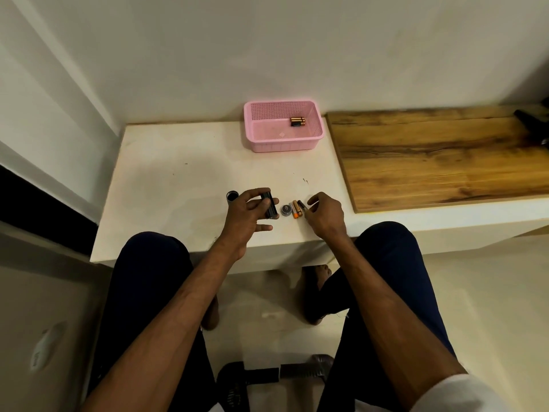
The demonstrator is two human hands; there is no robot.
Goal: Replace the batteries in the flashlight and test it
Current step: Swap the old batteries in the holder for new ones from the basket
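The white desk (166,162) is bounded on the right by a wooden board (439,156), and open room is left between its front edge and the pink basket (258,145) at the back edge. The swap is judged midway. Near the front edge a black battery holder (269,208) is clasped in the left grip (243,215), with the flashlight tube (232,196) just beside it, and a battery (302,205) is pinched in the right grip (323,217). Next, its poles must be matched to a slot.

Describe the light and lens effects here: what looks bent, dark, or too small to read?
Head view: the wide lens bows the wall and the white table; light is dim and soft, with faint shadows; the black flashlight part in the left hand shows little detail; labels on the batteries in the pink basket are unreadable.
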